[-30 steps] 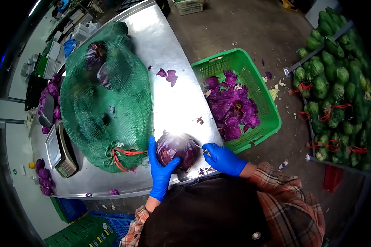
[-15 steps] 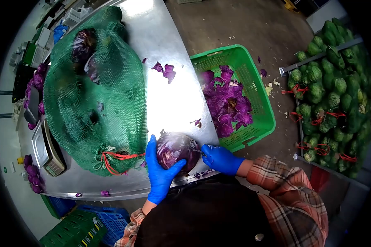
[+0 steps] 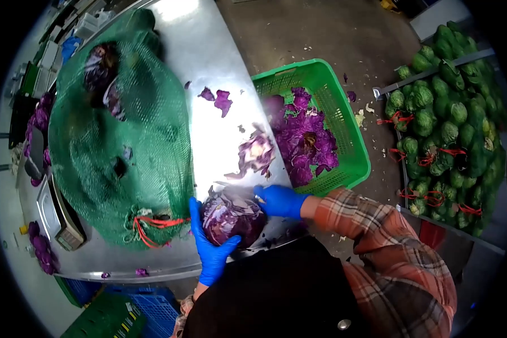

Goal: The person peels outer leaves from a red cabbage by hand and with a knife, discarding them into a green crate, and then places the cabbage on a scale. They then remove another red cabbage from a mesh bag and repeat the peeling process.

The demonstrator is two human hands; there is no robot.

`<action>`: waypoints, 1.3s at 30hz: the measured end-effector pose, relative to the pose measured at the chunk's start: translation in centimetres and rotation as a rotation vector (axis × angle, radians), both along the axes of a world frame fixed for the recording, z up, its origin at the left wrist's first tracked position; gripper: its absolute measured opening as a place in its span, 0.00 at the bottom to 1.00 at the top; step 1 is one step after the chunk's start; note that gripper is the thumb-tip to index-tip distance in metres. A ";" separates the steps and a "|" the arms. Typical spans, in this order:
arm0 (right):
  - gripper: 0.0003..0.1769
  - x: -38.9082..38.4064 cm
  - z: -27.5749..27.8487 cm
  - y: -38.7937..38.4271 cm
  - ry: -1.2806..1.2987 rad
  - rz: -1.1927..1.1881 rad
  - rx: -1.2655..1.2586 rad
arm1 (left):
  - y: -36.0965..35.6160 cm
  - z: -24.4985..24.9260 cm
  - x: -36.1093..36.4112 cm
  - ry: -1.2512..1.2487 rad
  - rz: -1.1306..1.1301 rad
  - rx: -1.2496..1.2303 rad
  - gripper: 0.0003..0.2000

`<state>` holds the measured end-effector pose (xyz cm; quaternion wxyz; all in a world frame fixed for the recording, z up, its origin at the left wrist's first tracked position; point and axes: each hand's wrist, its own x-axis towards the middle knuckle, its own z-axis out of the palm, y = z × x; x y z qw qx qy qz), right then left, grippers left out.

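Note:
A red cabbage (image 3: 234, 218) rests on the steel table near its front edge. My left hand (image 3: 211, 248) in a blue glove is wrapped round its left and near side, thumb across the front. My right hand (image 3: 281, 201), also blue-gloved, is closed at the cabbage's upper right. It grips what looks like a knife (image 3: 231, 184), whose blade is a grey blur over the cabbage's far side; the handle is mostly hidden. Just beyond lies a pale-centred piece of cabbage leaf (image 3: 257, 151), somewhat blurred.
A green mesh sack (image 3: 124, 158) with red cabbages and a red tie lies left. Purple leaves fill part of a green crate (image 3: 352, 138) at the right edge of the steel table (image 3: 211, 62). A scale (image 3: 62, 219) stands left. Netted green cabbages (image 3: 434, 124) are stacked far right.
My right hand has moved up and left across the cabbage's far side. A pale-centred leaf piece has appeared on the table beyond it. The cabbage's upper surface looks different.

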<state>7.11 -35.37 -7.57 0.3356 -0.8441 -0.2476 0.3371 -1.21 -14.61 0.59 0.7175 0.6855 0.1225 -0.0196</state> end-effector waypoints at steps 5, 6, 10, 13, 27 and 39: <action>0.38 -1.8 2.5 0.6 0.856 -0.322 0.401 | 3.7 2.6 -1.9 0.233 -0.119 -0.200 0.58; 0.38 -2.3 2.8 0.9 0.840 -0.341 0.417 | 4.2 3.6 -2.3 0.355 -0.137 -0.224 0.56; 0.35 -4.0 5.7 1.6 0.711 -0.395 0.430 | 3.4 2.7 -3.4 0.366 0.094 -0.298 0.43; 0.33 -4.1 6.9 1.2 0.240 -0.418 0.464 | 2.1 2.6 -2.1 0.175 0.044 -0.240 0.42; 0.22 1.0 3.7 -1.9 0.471 -0.873 0.350 | 1.2 1.7 1.6 0.084 -0.127 -0.181 0.40; 0.10 -4.9 7.3 -3.6 -0.383 -0.019 0.177 | 3.2 -1.5 0.9 0.039 -0.005 -0.347 0.36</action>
